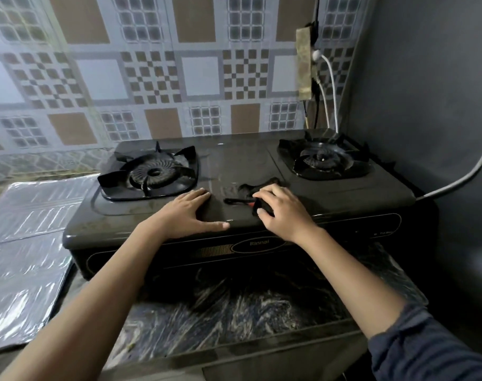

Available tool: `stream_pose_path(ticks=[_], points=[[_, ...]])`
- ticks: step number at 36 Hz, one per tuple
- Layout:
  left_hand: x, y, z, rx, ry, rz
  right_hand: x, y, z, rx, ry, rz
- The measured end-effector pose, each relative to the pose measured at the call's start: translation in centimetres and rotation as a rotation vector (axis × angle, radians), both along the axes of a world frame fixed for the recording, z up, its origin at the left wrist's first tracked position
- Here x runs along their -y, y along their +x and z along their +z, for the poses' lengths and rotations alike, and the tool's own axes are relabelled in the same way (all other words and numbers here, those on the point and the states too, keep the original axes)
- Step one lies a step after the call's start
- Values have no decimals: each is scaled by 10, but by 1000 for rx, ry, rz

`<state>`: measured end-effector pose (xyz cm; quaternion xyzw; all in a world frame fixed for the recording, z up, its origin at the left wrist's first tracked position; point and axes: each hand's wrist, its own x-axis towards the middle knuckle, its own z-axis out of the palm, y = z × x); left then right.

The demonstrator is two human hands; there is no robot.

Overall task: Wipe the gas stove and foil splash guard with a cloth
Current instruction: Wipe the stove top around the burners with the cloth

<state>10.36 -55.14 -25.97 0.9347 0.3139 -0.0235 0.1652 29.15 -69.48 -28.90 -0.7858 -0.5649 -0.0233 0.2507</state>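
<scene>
Item: glossy black two-burner gas stove [234, 160], on the dark marbled worktop [234, 312]. Task thing in use: dark crumpled cloth [248, 189], lying on the stove's centre panel between the two burners, near the front edge.

Item: silver creased foil splash guard [28, 229], flat on the worktop just left of the stove, touched by neither hand.

Risks, as judged:
- A stroke that runs wide could snag the cloth on the prongs of the left black pan support [152, 173] or the right one [323, 159] and drag it off its seat.
- The foil is likely to crease or tear under hard rubbing.
- A red fleck beside the cloth may be a tag or a separate object, too small to tell.

Hands:
- Left hand [191, 213]: fingers spread, palm down on the stove top, apparently bracing.
- Right hand [282, 213]: curled over the cloth, fingers gripping it, wrist low, forearm angled in from the right
</scene>
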Motion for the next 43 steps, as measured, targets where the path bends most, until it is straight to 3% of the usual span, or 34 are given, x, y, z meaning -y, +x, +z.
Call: stream_pose_path(ticks=[7,16,28,34,39,43], points=[[-13,-24,1,-30,120,-32,-23,-29,4,-31,-50,106],[-38,-61,-11,75,240,-98,-46,-64,5,-23,-74,93],[-75,-143,-28,253,268,60,-90,-120,3,-32,-76,79],[-82,-176,-43,397,216,233,-108,-144,3,-39,-81,151],[-74,-187,-55,616,-9,395,-121,-160,7,-45,-96,235],[-64,-189,-69,917,-232,429,-133,-170,8,-35,-106,303]])
